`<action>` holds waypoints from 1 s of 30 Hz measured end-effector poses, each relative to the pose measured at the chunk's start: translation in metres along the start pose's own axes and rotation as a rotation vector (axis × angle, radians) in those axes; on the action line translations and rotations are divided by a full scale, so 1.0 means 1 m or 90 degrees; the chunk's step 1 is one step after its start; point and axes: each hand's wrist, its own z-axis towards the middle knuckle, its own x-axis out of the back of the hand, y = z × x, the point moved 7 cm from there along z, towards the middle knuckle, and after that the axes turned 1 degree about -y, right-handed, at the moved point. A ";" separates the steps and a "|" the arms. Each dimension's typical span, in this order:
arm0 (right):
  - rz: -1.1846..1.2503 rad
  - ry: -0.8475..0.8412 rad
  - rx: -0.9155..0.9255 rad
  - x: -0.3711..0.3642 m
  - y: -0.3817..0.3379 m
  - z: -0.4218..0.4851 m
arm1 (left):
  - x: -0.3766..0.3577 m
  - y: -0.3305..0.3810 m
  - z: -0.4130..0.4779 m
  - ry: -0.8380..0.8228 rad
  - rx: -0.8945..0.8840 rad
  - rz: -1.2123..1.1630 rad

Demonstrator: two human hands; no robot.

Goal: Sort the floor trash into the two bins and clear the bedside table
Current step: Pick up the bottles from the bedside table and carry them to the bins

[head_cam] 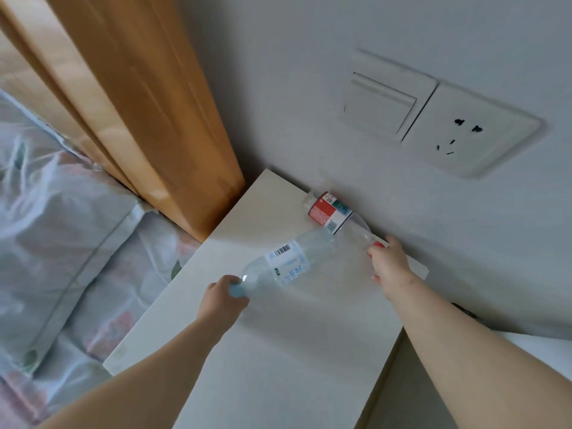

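2 bottles: both lie on their sides on the bedside table (278, 351), toward its back edge by the wall (278, 88); empty-looking, clear plastic.
Blue-cap bottle (288, 264): white/blue label w/ barcode facing up; runs diagonally, cap end toward the person, base end right up against the red-label bottle. Can't tell if it rests flat or is slightly lifted.
Red-label bottle (332, 212): along the wall, base toward the table's far corner, red cap (378, 244) pointing right.
L hand (223, 297): fingers curled round the neck of the blue-cap bottle, blue cap (236, 290) showing btwn thumb & fingers; firm grip.
R hand (388, 263): seen from the back, thumb & fingers pinch the red cap; hand close to the wall, near the table's right edge.
Arms: both bare forearms reach in from the bottom, L over the table's front, R over its right side.
Table: white top, wedged btwn bed & wall.
Bed: wooden headboard (139, 103) left of the table; floral bedding (62, 227) below it.
Wall fittings: white switch (380, 105) & socket (464, 131) side by side, above the bottles.
Focus: some motion blur, small print on labels unreadable.
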 end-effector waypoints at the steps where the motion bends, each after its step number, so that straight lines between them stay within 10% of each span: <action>1: -0.030 -0.008 -0.001 -0.006 0.001 0.005 | 0.001 -0.002 0.002 -0.002 0.009 -0.014; 30: -0.020 -0.315 -0.025 -0.070 0.034 -0.244 | 0.077 -0.112 -0.168 0.070 0.131 -0.560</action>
